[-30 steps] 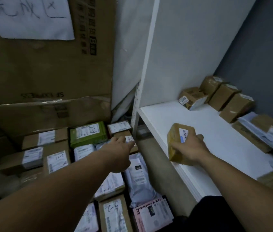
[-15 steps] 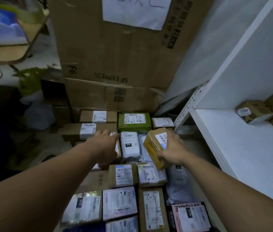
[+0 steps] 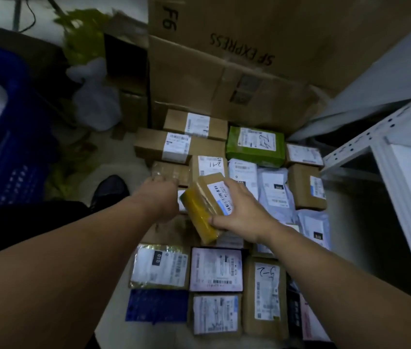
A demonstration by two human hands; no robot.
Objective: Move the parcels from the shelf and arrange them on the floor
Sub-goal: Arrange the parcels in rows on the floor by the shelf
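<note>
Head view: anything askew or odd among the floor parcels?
The yellow-taped parcel is tilted, gripped by the right hand above the rows. Floor parcels lie roughly square. The SF EXPRESS carton behind has upside-down print.

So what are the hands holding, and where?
The right hand grips the yellow parcel across its labelled top, thumb on the near edge. The left hand hides its fingers, so its hold cannot be told.

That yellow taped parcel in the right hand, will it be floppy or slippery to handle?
Probably stiff: the yellow parcel keeps straight box edges though only the right hand holds it. Its glossy tape wrap could be slick under a loose grip. Likely light, since one hand holds it tilted.
</note>
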